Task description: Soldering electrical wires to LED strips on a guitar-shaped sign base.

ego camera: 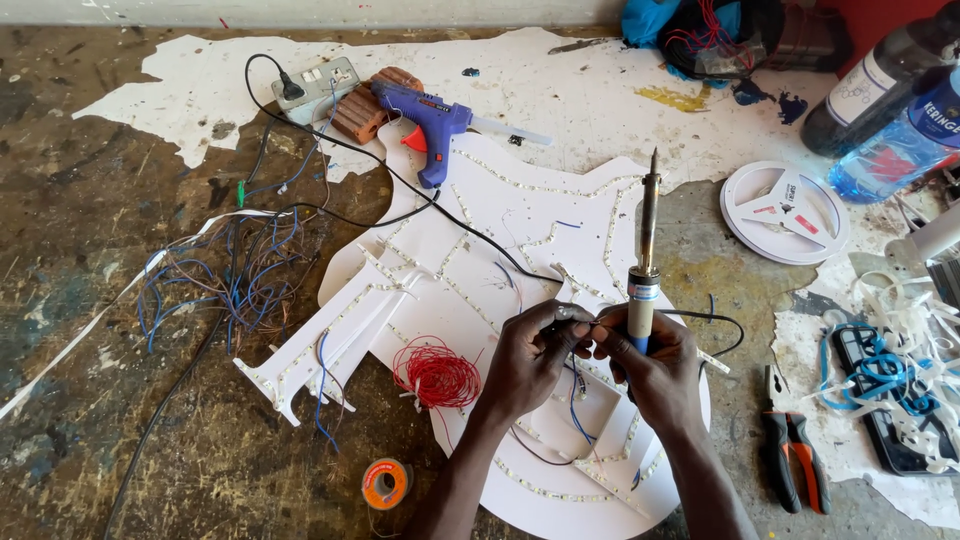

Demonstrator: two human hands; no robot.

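Both hands meet over the middle of a white cut-out board point(560, 240) that lies flat on a scuffed, paint-stained workbench point(120, 400). The right hand point(655, 365) is closed around the handle of a soldering iron point(645, 265), held nearly upright with its metal tip pointing away from the person; its black cord loops off to the right. The left hand point(530, 355) has its fingertips pressed together, pinching a small piece right against the right hand's fingers; what the piece is cannot be told, too small. Thin blue wires point(578, 400) hang under the hands and cross the board. LED strips point(470, 300) run in lines over the board surface. A coil of red wire point(437, 376) sits on the board just left of the left hand. A small orange spool point(386, 483) lies on the bench near the left forearm. A blue glue gun point(430, 128) rests at the board's far edge, beside a grey power socket point(320, 85) with a black plug in it. A tangle of blue and brown wires point(230, 275) lies well to the left. A white reel point(785, 212) sits to the right of the board, orange-handled pliers point(795, 455) near the right forearm, two plastic bottles point(890, 110) at far right.
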